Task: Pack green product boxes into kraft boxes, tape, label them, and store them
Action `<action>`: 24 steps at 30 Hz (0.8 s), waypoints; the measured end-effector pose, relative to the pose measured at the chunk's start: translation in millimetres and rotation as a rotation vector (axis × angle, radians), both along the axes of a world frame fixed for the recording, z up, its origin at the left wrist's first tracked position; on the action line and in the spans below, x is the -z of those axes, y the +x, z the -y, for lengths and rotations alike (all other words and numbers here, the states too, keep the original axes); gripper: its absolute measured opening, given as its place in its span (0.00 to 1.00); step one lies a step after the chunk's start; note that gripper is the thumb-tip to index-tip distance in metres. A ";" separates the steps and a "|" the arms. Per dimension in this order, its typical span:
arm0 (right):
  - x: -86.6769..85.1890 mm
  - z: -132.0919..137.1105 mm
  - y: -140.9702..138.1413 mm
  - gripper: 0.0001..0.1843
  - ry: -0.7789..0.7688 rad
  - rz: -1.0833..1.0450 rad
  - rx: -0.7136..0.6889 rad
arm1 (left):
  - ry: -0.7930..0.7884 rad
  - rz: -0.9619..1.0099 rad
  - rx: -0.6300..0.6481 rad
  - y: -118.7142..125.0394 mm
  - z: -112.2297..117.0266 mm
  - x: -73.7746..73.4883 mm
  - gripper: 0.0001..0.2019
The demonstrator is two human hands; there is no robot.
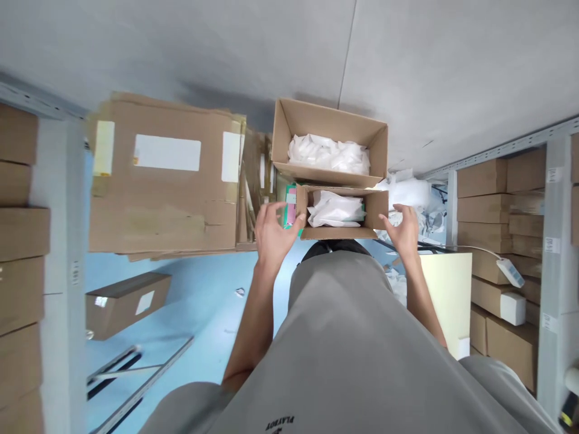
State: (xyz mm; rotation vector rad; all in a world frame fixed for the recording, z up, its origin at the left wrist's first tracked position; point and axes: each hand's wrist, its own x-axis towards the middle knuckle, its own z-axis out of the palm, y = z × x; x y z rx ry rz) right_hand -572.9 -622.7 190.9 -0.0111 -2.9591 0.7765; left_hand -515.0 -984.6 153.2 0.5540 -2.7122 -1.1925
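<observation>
A small open cardboard box [344, 234] stands in front of my body, with white plastic packets [335, 210] lying inside it. My left hand [274, 234] is at the box's left end, fingers spread, the thumb tip at the cardboard edge. At the opposite end is my right hand [403, 230], fingers also apart, with its thumb close to the side wall. Whether either thumb presses on the box I cannot tell. Just behind stands a larger open carton [332, 117] with white wrapped bundles [329, 154] in it. A green and pink item [291, 205] shows beside my left hand.
Flattened cardboard [167, 211] is stacked at the left. A carton [126, 304] and a metal-framed trolley [145, 386] are on the blue floor. White plastic bags [409, 191], a pale yellow panel [446, 295] and a power strip [510, 272] are at the right, near shelved boxes [482, 208].
</observation>
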 end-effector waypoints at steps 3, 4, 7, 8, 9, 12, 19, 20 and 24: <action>25.4 -9.2 9.1 0.22 -0.066 0.089 0.130 | -0.023 0.058 -0.007 12.2 -5.1 3.5 0.14; 32.7 -8.6 11.6 0.19 -0.085 0.118 0.151 | -0.032 0.068 -0.007 13.4 -6.4 5.5 0.13; 47.4 -1.7 19.3 0.10 -0.104 0.168 0.170 | -0.067 0.105 -0.038 11.1 -7.5 11.7 0.10; 49.6 0.9 22.3 0.08 -0.105 0.168 0.169 | -0.081 0.121 -0.051 9.4 -7.0 13.1 0.09; 50.4 2.9 25.7 0.06 -0.107 0.158 0.169 | -0.094 0.135 -0.060 7.6 -6.3 13.9 0.08; 45.9 2.6 39.9 0.05 -0.132 0.105 0.193 | -0.116 0.165 -0.035 1.9 -6.5 10.6 0.08; 26.4 -52.8 102.9 0.03 -0.232 0.052 0.426 | -0.145 0.110 0.232 -17.3 -60.1 -20.0 0.10; 25.6 -65.5 115.8 0.03 -0.239 0.035 0.472 | -0.157 0.095 0.285 -20.8 -75.8 -23.7 0.10; 28.9 -119.3 178.9 0.04 -0.280 -0.030 0.666 | -0.197 0.021 0.537 -31.9 -156.2 -31.0 0.09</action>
